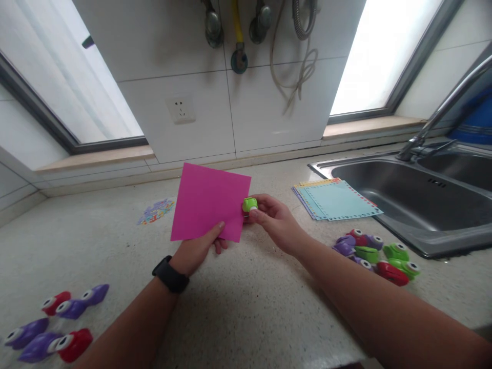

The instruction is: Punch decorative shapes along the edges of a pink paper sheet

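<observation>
A plain pink sheet of paper (209, 202) is held up over the counter, tilted a little. My left hand (202, 243), with a black band on its wrist, grips its lower edge, thumb on the front and fingers behind. In my right hand (274, 220) is a green craft punch (249, 205), pinched between thumb and fingers. The punch sits at the sheet's right edge, which appears to be in its slot. No holes show in the pink paper.
Punched sheets (338, 200) lie stacked by the steel sink (407, 205). Several colourful punches (378, 256) cluster at right, and more punches (71, 309) sit front left. A pile of paper cut-outs (156, 211) lies behind left. The tiled wall has a socket (180, 109).
</observation>
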A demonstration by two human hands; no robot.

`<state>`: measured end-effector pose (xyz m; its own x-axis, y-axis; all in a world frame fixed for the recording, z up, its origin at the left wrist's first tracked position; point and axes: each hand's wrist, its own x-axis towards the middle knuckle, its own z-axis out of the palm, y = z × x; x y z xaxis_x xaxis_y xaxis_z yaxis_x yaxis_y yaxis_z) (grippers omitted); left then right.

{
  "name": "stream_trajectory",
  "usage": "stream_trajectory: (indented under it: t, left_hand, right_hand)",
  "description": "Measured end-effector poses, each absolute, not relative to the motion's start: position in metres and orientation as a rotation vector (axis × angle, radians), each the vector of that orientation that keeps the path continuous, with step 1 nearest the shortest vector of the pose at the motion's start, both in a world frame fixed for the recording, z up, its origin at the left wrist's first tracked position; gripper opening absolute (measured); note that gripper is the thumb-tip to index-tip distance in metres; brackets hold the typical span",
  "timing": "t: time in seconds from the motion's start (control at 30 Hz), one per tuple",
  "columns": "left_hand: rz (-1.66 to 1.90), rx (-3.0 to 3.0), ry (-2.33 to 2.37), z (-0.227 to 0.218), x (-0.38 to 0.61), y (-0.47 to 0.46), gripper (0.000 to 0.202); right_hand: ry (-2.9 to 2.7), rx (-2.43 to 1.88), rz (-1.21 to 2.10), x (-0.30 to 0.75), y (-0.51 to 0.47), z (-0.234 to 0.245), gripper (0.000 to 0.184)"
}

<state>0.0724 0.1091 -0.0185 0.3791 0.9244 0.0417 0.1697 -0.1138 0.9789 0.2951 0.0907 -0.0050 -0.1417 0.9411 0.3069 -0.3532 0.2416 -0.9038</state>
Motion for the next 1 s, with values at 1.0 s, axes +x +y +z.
stream_trajectory:
  t: [1.0]
  left_hand:
    - [0.97, 1.691, 1.297, 0.0, 0.078, 0.099, 0.053]
  right_hand:
    - [-1.192, -0.644, 1.288, 0.293, 0.093, -0.013, 0.03]
